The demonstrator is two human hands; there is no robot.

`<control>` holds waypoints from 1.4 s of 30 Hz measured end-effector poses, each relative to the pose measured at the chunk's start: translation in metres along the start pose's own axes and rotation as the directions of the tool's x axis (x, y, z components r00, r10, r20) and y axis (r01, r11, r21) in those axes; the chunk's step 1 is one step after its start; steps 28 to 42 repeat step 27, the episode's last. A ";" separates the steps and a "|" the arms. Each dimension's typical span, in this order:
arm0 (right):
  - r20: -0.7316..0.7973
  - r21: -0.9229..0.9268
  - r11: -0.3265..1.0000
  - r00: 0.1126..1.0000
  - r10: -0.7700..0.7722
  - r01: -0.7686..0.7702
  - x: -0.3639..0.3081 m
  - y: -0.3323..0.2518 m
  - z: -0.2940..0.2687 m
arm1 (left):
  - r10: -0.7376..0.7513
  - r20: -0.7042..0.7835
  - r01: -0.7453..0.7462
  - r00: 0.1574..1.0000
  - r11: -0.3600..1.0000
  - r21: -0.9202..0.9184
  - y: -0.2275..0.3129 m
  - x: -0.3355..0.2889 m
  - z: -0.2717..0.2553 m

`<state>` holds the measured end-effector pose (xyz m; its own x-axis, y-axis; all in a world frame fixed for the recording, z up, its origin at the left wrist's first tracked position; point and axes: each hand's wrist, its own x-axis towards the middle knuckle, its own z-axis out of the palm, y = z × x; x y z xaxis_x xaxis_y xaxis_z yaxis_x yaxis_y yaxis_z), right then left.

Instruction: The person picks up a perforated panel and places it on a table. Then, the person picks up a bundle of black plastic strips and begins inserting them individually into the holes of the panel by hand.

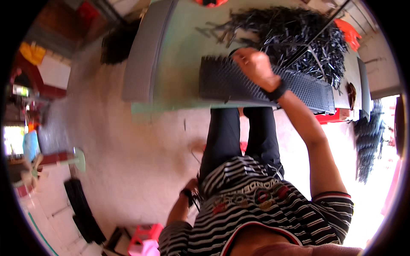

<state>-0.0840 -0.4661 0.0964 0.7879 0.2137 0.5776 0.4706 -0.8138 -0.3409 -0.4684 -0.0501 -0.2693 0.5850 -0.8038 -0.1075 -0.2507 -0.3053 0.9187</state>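
Note:
My right hand [253, 65], with a black band on its wrist, is over a long dark grid-textured panel [220, 81] on the green-topped table. Its fingers are curled closed. A dark curved bit shows at the fingertips, too blurred to name. Just beyond lies a big loose heap of thin black strips [294, 36]. My left hand [192, 186] hangs low beside my left hip, away from the table. Its fingers are blurred and partly hidden against my dark trousers.
A grey stack of sheets [147, 55] lies at the left end of the green table [179, 55]. An orange-red bag [348, 34] sits behind the heap. Black bundles [84, 211] lie by the left wall, near a pink stool [145, 239]. Dark strip bundles [368, 145] stand at right.

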 end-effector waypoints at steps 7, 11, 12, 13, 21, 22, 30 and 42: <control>0.163 0.084 0.804 0.804 0.571 -0.588 -0.104 -0.015 -0.165 | -0.699 0.393 0.676 0.597 0.175 -0.715 0.033 0.046 -0.008; 0.189 0.126 0.644 0.656 0.731 -0.755 -0.185 0.026 -0.229 | -0.410 0.146 0.416 0.900 0.711 -0.567 0.014 0.024 0.019; 0.197 0.148 0.588 0.606 0.770 -0.795 -0.218 0.041 -0.234 | -0.335 -0.049 0.253 0.941 0.793 -0.554 0.021 0.029 0.020; 0.214 0.182 0.488 0.519 0.828 -0.854 -0.260 0.057 -0.239 | -0.391 0.044 0.336 0.919 0.724 -0.602 0.019 0.032 0.017; 0.772 0.047 -0.146 -0.057 0.633 -0.988 -0.468 0.009 -0.144 | -0.447 0.287 0.523 0.847 0.607 -0.598 0.004 0.055 0.006; 0.840 0.011 -0.152 -0.074 0.538 -0.988 -0.481 -0.001 -0.135 | -0.462 0.354 0.579 0.813 0.582 -0.572 -0.004 0.054 0.017; 0.936 -0.210 -0.094 -0.228 0.269 -0.973 -0.495 -0.048 -0.082 | -0.357 0.244 0.430 0.902 0.679 -0.595 0.006 0.064 0.012; 0.936 -0.210 -0.094 -0.228 0.269 -0.973 -0.495 -0.048 -0.082 | -0.357 0.244 0.430 0.902 0.679 -0.595 0.006 0.064 0.012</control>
